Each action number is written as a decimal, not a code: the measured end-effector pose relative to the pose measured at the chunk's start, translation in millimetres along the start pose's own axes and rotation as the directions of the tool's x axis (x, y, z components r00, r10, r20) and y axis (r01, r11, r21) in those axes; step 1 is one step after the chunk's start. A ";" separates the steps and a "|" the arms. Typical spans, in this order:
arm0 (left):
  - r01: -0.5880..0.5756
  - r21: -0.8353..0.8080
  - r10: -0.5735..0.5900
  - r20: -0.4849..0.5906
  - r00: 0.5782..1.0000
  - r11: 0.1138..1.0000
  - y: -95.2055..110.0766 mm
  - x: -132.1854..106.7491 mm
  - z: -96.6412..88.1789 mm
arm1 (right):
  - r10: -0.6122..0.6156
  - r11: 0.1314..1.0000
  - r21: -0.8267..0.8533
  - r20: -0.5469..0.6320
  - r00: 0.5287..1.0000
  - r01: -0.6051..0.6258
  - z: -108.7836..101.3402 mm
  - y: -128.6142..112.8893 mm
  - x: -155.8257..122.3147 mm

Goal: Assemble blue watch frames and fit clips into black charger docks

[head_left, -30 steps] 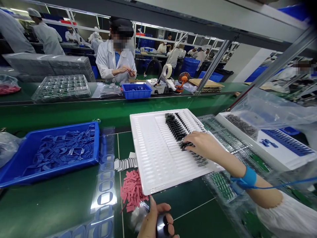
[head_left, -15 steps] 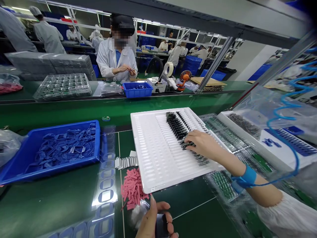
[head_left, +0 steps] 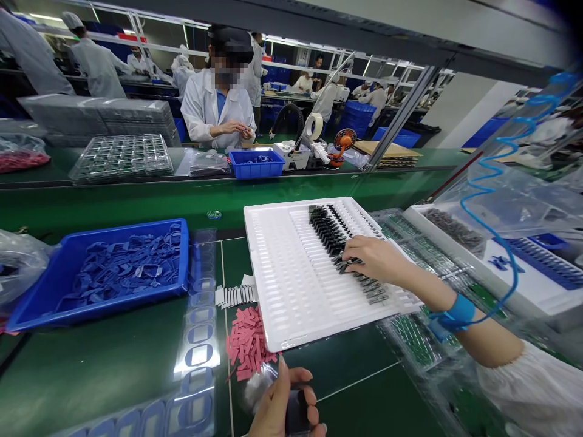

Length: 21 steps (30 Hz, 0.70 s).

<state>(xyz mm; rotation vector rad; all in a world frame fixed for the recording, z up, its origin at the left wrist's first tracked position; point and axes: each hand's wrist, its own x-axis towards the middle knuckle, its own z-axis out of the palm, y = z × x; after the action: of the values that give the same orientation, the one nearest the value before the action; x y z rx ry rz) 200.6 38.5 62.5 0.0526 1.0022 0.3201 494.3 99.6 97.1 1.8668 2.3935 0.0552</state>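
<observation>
A white slotted tray (head_left: 291, 273) lies tilted on the green bench. A row of small dark parts (head_left: 328, 230), green-edged toward the near end, stands in its slots. My right hand (head_left: 371, 258), with a blue wrist strap (head_left: 458, 312), reaches over the tray with its fingertips closed on one of these parts; the fingers partly hide it. Low in the view, my left hand (head_left: 277, 403) is wrapped round a dark rectangular block (head_left: 298, 413). Close to that hand are a heap of pink strips (head_left: 248, 343) and a row of small white-and-black pieces (head_left: 235, 295).
A blue bin (head_left: 184, 261) of blue plastic pieces stands at left, beside clear sheets with oval outlines (head_left: 198, 334). At right are clear trays of green boards (head_left: 410, 340), a white box (head_left: 523, 279) and a coiled blue cord (head_left: 485, 188). A co-worker (head_left: 218, 109) sits opposite.
The whole view has shifted slightly to the right. Both hands keep about the same places relative to the tray, and the coiled cord has swung to the left.
</observation>
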 end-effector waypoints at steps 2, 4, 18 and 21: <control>0.001 -0.004 -0.001 -0.002 1.000 1.000 0.2 0.3 0.6 | -0.012 1.000 0.012 -0.003 1.000 0.012 1.0 1.0 0.2; 0.004 -0.005 -0.004 0.006 1.000 1.000 0.1 0.2 1.1 | -0.027 0.999 0.024 -0.004 1.000 0.027 2.8 2.5 0.7; 0.010 -0.017 -0.010 0.033 0.999 1.000 5.7 -1.1 6.9 | -0.090 0.807 0.590 0.076 0.993 0.028 -53.0 -34.8 -13.4; -0.012 0.027 0.010 0.086 0.996 1.000 2.3 3.9 7.9 | -0.323 0.598 0.799 0.166 0.932 0.065 -71.3 -84.5 -17.2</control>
<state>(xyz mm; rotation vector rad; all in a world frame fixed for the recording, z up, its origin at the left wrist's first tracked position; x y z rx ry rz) 208.6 42.6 64.0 0.0960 0.9217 0.3118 409.4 64.8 161.0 1.6153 2.5604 -1.4227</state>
